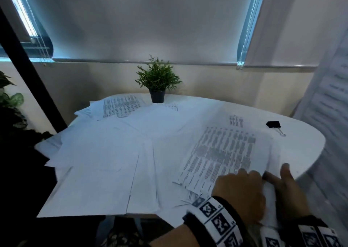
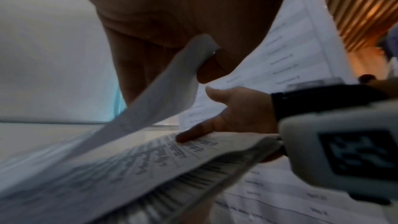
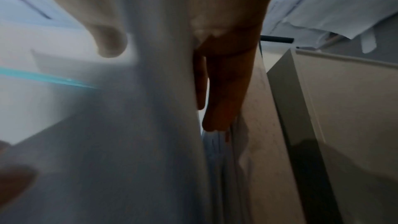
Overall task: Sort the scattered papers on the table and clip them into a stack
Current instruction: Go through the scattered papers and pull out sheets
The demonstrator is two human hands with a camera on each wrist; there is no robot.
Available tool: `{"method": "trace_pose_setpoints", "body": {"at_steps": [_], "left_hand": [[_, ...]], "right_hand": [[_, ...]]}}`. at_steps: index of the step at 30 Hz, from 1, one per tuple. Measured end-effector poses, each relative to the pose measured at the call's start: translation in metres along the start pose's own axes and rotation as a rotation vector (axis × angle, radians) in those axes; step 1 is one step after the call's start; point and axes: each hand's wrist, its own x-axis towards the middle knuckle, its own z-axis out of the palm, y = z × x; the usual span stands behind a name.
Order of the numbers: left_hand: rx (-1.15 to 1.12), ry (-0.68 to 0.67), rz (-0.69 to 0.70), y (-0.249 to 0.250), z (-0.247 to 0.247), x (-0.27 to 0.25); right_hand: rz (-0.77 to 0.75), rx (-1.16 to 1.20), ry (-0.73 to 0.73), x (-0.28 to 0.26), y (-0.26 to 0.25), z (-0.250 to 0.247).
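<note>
Papers mostly unsorted across the surface.
I pinch printed sheets at the near right edge with both hands; binder clip unused.

- Dim, cool, bluish light in the head view; daylight leaks in bright strips round the edges of the drawn blind.
- Straight lines bow toward the edges.
- Both wrist views are soft with motion blur.
- Warm orange glow at the left wrist view's right edge.
</note>
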Motion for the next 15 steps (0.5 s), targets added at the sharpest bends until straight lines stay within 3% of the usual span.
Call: {"method": "trace_pose_setpoints", "body": {"at_steps": [2, 4, 6, 8, 10, 12, 15], "left_hand": [[0.007, -0.072, 0.027, 0.005, 0.009, 0.003], [0.002, -0.162, 0.041, 0.002, 0.018, 0.006], [-0.041, -0.213, 0.034, -0.005, 0.021, 0.003], [-0.110, -0.160, -0.052, -0.022, 0.012, 0.000], [-0.128, -0.001, -0.252, -0.058, -0.004, 0.000], [-0.020, 0.087, -0.524, -0.108, -0.021, 0.000], [0.084, -0.065, -0.848, -0.162, -0.024, -0.008]], "right_hand": [[-0.050, 0.035, 0.006, 0.003, 0.003, -0.008], [-0.059, -0.037, 0.134, 0.010, 0.008, -0.018], [-0.087, -0.281, 0.230, 0.013, 0.011, -0.024], [-0.131, -0.539, 0.309, 0.014, 0.011, -0.026], [-0.148, -0.578, 0.330, 0.015, 0.011, -0.027], [-0.173, -0.560, 0.258, 0.013, 0.011, -0.023], [-0.243, -0.572, 0.274, 0.010, 0.005, -0.014]]}}
